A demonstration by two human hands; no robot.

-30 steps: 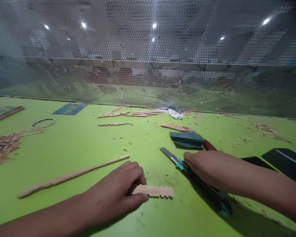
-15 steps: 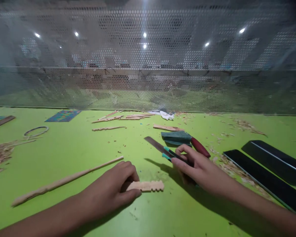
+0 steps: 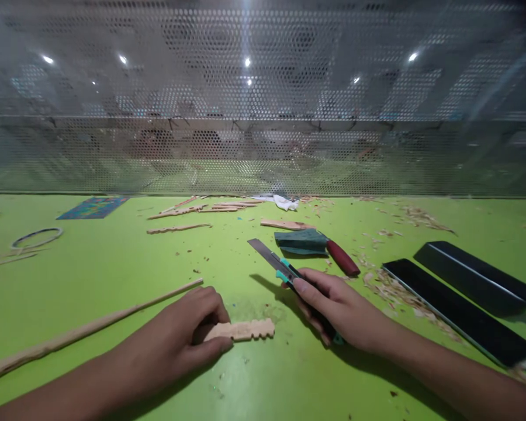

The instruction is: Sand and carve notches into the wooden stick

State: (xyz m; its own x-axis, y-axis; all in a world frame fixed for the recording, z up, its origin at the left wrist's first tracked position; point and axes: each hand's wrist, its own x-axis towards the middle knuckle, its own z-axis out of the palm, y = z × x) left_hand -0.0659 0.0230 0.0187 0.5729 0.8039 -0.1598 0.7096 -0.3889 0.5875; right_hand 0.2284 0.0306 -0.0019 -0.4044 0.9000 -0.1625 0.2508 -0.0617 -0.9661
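Between the thumb and fingers of my left hand (image 3: 193,333) is a flat, pale carved piece of wood (image 3: 249,330) with notched edges, its free end pointing right just above the green table. My right hand (image 3: 328,304) grips a black and teal utility knife (image 3: 289,272), its long blade out and pointing up and left. The blade is apart from the wood. Behind the knife lies a tool with a dark red handle (image 3: 342,258), its other end wrapped in dark green material (image 3: 301,241).
A long wooden stick (image 3: 92,330) lies at left. On the right are a dark phone-like slab (image 3: 458,310), a black case (image 3: 477,278) and wood shavings (image 3: 398,292). Several thin carved sticks (image 3: 179,228) lie farther back, before a perforated metal screen (image 3: 245,152).
The view has turned slightly right. My right fingers have closed down around the knife's handle, where the index finger was raised before. My left hand still holds the carved wood.
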